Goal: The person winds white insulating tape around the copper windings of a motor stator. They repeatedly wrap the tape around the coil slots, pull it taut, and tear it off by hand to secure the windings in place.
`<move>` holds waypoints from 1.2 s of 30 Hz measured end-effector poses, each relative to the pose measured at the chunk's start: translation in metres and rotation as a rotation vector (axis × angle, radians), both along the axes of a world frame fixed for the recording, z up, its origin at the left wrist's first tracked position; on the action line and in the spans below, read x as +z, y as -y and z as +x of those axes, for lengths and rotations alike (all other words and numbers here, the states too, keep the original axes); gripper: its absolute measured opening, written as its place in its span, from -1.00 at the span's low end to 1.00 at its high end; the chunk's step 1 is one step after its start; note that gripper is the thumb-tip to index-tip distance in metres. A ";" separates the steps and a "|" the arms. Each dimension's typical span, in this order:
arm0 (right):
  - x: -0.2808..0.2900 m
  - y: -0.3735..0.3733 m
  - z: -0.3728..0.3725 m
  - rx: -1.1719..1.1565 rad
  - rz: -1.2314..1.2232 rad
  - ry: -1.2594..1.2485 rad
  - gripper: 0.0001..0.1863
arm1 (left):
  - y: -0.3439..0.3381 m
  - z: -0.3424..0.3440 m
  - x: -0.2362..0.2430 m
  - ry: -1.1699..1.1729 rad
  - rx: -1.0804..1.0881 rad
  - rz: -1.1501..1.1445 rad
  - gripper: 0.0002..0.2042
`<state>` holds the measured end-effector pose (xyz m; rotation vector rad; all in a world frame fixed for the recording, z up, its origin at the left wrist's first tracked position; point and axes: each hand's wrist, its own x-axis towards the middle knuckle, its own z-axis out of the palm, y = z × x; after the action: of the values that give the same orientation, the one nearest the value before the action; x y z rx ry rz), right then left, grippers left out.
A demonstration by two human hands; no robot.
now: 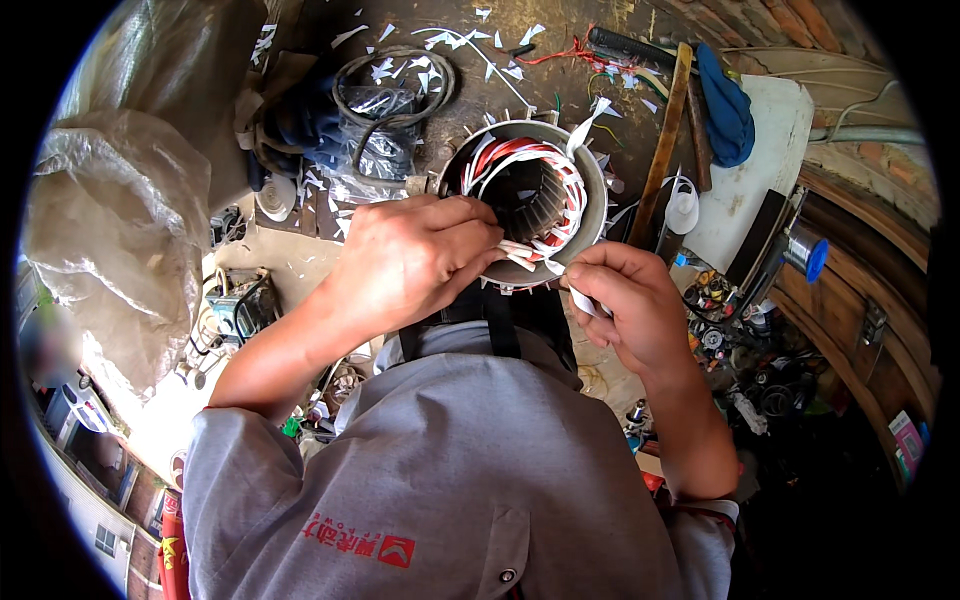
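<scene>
A round metal motor stator (598, 195) sits at the near edge of the workbench, its bore facing up. Around the bore runs a ring of red and white winding (572, 195), bound with white tape. My left hand (425, 255) reaches over the left rim, fingers closed on white-sleeved leads (518, 254) at the near side of the winding; its fingertips are partly hidden. Just right of the leads, my right hand (630, 295) pinches a strip of white tape (588, 302) that runs to the winding. Another loose tape end (583, 132) sticks up at the far right rim.
White paper scraps litter the workbench (490, 85). A coiled black cable (445, 75) lies far left, a wooden stick (665, 140) and blue cloth (728, 105) far right. A white tape roll (682, 207) stands right of the stator. A wire spool (806, 252) is farther right.
</scene>
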<state>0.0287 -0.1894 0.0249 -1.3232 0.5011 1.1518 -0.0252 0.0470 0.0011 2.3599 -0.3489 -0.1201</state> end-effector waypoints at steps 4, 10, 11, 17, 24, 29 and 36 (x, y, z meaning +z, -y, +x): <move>0.015 -0.001 0.007 -0.018 0.021 0.019 -0.89 | 0.000 -0.001 -0.003 0.008 0.008 -0.037 -0.89; 0.015 0.000 0.005 0.013 -0.050 0.039 -0.88 | -0.001 -0.001 -0.003 0.009 0.014 -0.049 -0.89; 0.013 -0.002 0.005 0.042 -0.073 0.047 -0.88 | -0.001 -0.001 -0.003 0.005 0.017 -0.047 -0.89; 0.002 -0.009 0.000 0.179 -0.116 0.208 -0.87 | -0.001 -0.002 -0.004 0.028 0.024 -0.057 -0.88; -0.001 -0.005 -0.003 0.397 -0.199 0.521 -0.90 | 0.000 -0.002 -0.005 0.028 0.033 -0.063 -0.87; 0.011 -0.011 -0.003 0.486 -0.244 0.742 -0.92 | 0.001 -0.002 -0.005 0.028 0.039 -0.067 -0.87; -0.002 -0.003 0.004 0.439 -0.166 0.580 -0.91 | 0.001 -0.001 -0.006 0.008 0.035 -0.083 -0.87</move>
<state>0.0330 -0.1861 0.0231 -1.8842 -0.1310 1.0166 -0.0261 0.0463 -0.0053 2.2837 -0.3103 -0.0787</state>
